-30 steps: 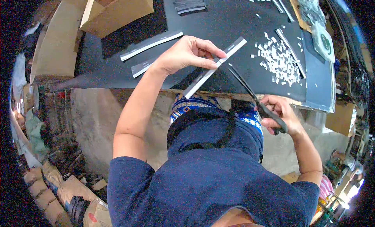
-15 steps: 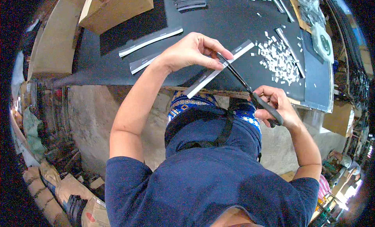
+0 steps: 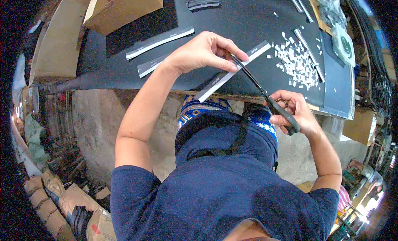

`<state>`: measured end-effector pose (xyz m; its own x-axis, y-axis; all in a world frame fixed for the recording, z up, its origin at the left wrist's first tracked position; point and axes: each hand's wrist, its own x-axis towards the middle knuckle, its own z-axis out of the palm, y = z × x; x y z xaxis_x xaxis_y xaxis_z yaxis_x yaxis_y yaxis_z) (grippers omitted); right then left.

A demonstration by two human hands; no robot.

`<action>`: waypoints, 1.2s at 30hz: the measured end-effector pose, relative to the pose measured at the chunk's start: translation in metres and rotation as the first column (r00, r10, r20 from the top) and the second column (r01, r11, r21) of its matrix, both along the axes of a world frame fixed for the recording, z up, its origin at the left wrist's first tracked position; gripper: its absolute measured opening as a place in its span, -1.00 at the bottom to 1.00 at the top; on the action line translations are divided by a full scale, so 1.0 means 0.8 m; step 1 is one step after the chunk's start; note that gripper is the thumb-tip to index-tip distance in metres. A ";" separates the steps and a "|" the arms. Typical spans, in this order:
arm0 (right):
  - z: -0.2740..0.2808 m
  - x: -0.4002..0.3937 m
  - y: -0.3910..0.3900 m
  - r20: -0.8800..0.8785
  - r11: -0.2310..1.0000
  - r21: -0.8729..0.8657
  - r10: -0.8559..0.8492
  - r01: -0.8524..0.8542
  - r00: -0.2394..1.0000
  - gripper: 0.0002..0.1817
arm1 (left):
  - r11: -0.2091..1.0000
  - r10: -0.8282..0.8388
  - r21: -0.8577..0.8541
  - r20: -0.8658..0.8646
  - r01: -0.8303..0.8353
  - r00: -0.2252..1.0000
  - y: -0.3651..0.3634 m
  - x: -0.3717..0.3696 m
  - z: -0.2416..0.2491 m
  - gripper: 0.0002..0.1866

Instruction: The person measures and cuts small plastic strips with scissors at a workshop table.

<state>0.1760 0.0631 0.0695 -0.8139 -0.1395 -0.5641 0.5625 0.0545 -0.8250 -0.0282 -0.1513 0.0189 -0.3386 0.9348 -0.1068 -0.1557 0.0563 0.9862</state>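
My left hand (image 3: 207, 54) pinches a black strip with a white edge and small printed lettering (image 3: 217, 84) near its middle, holding it slantwise over the table's front edge. In my right hand (image 3: 296, 110) is a pair of black-handled scissors (image 3: 282, 113), its fingers in the handles. The blades point up and left and meet the strip beside my left fingertips; whether they are parted there is hard to make out. Two similar strips lie to the left: a long one (image 3: 159, 42) and a shorter-looking one (image 3: 149, 67), partly hidden behind my left wrist.
Small white cut pieces (image 3: 296, 64) lie heaped on the dark table (image 3: 232, 21) at the right, beside a narrow strip (image 3: 309, 54). A stack of dark strips (image 3: 202, 1) lies at the back. An open cardboard box (image 3: 124, 13) stands back left. Clear plastic (image 3: 329, 8) lies far right.
Both hands, the strip and the scissors stay almost where they were. My left hand and the strip have shifted up very slightly.
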 end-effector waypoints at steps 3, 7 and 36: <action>0.000 0.001 -0.001 0.001 1.000 0.000 -0.008 0.008 1.000 -0.53 | 1.000 0.000 -0.008 -0.015 0.000 1.000 0.000 0.000 0.002 -0.65; 0.002 0.000 -0.002 0.010 1.000 -0.005 -0.015 0.015 1.000 -0.55 | 1.000 0.003 -0.003 -0.017 -0.003 1.000 0.002 0.000 0.002 -0.65; -0.050 -0.021 -0.001 0.054 0.988 -0.095 -0.117 0.122 0.992 -0.65 | 0.909 0.215 -0.393 0.152 -0.140 0.965 0.004 0.007 -0.017 -0.70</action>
<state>0.1589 0.0620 0.0294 -0.8005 -0.0991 -0.5911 0.5990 -0.0950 -0.7951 -0.0226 -0.1485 0.0049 -0.4342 0.7384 -0.5160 -0.3772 0.3711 0.8485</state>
